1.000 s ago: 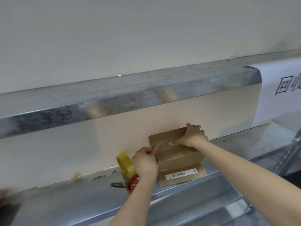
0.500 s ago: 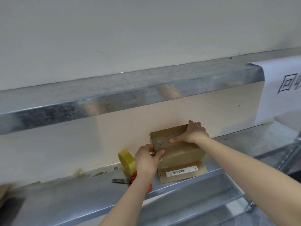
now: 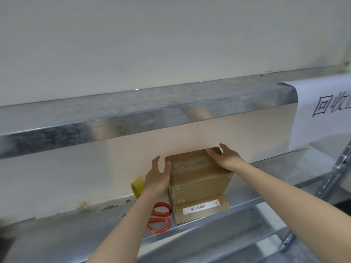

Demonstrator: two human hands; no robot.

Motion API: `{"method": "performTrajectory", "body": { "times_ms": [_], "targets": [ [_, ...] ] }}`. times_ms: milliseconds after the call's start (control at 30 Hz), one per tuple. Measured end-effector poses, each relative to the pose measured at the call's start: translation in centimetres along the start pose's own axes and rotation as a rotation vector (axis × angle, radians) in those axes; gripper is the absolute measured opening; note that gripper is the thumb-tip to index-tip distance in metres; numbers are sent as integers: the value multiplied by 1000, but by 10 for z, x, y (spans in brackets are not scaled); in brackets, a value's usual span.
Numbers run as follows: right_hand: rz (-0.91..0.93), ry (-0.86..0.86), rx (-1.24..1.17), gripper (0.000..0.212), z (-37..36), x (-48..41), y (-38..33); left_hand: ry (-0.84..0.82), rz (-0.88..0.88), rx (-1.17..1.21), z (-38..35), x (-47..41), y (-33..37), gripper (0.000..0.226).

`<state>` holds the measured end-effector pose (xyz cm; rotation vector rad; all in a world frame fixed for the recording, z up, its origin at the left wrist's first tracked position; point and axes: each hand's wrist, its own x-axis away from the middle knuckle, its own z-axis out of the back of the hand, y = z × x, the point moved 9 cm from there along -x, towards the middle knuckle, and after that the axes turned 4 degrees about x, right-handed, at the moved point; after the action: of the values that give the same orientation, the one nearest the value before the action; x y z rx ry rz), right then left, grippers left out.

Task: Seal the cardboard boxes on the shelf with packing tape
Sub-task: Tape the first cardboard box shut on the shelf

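Soft, even indoor light; glare on the upper shelf edge (image 3: 144,118).

Cardboard box (image 3: 199,179) stands on metal shelf (image 3: 303,164), back against pale wall (image 3: 171,44). Clear tape strip (image 3: 190,164) runs along the box's top seam. A front flap with a barcode label (image 3: 201,207) lies flat on the shelf. Left hand (image 3: 157,177) upright beside the box's left side, fingers straight, thumb at the top left corner. Right hand (image 3: 226,158) flat on the box's top right edge, fingers straight. Yellow tape roll (image 3: 137,187) stands left of the box, partly hidden by left wrist. Red-handled scissors (image 3: 159,219) lie on the shelf just left of the flap. Upper shelf (image 3: 114,118) above; white paper sign (image 3: 326,111) with black characters hangs over it at right.
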<state>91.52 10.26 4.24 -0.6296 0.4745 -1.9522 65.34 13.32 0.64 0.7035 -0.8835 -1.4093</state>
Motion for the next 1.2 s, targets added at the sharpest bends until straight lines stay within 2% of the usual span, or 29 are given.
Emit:
{"method": "performTrajectory", "body": {
  "times_ms": [133, 267, 333, 400, 467, 600, 700, 867, 967, 1033, 1100, 1133, 1200],
  "targets": [
    [-258, -129, 23, 92, -4, 10, 26, 33, 9, -53, 5, -5, -9, 53],
    [-434, -277, -310, 95, -17, 19, 36, 87, 88, -50, 23, -16, -32, 64],
    [-461, -312, -459, 105, -19, 16, 32, 94, 107, -22, 30, -17, -39, 65],
    [-450, -342, -499, 110, -19, 6, 29, 106, 114, -7, 38, -18, -44, 65],
    [-428, -350, -469, 104, -17, 0, 25, 120, 128, -4, 49, -19, -50, 64],
    [-428, -286, -413, 70, -18, -2, 17, 158, 168, 48, 65, -23, -63, 62],
    [-424, -271, -400, 61, -19, 4, 12, 168, 173, 84, 68, -22, -65, 58],
    [-335, -133, -485, 52, 20, 21, 8, 151, 181, 173, 61, -16, -50, 60],
    [-180, -27, -574, 51, 52, 27, 5, 159, 146, 221, 52, -11, -33, 58],
    [-35, 119, -568, 59, 66, 32, 8, 169, 117, 265, 48, -5, -22, 55],
    [131, 245, -506, 79, 66, 45, 15, 182, 98, 262, 44, 3, -14, 50],
    [221, 269, -445, 89, 59, 51, 19, 189, 91, 237, 43, 5, -12, 49],
    [290, 242, -330, 104, 33, 60, 33, 200, 101, 191, 40, 10, -13, 50]
  ]
}}
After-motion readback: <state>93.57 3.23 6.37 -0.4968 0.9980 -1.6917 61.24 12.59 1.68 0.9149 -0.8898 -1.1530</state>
